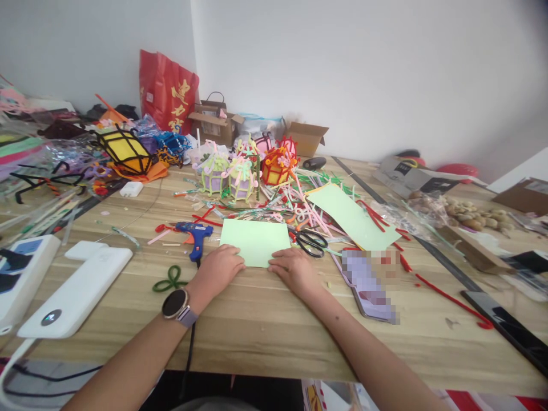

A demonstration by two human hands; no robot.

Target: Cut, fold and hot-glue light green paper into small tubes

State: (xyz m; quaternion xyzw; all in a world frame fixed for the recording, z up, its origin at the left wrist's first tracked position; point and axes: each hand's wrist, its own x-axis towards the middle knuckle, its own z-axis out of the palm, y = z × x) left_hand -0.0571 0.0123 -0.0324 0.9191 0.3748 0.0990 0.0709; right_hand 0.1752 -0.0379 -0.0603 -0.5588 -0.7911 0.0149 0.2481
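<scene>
A light green sheet of paper [256, 240] lies in front of me at the middle of the table. My left hand [221, 271] is closed on its lower left corner, fingertips on top and the thumb hidden. At the lower right corner my right hand [295, 271] holds the sheet in the same way. A blue hot glue gun [197, 237] rests just left of the paper, with its cable running under my left wrist. Black-handled scissors [312, 244] lie right beside the sheet. Below the glue gun is a dark green loop of pipe cleaner [170, 279].
Behind the paper are a heap of pipe cleaners [274, 208] and several small lanterns [242, 177]. Another green sheet [353, 217] and a phone [368, 288] lie to the right. A white power bank [77, 294] is at left. Cardboard boxes [306, 138] stand along the wall.
</scene>
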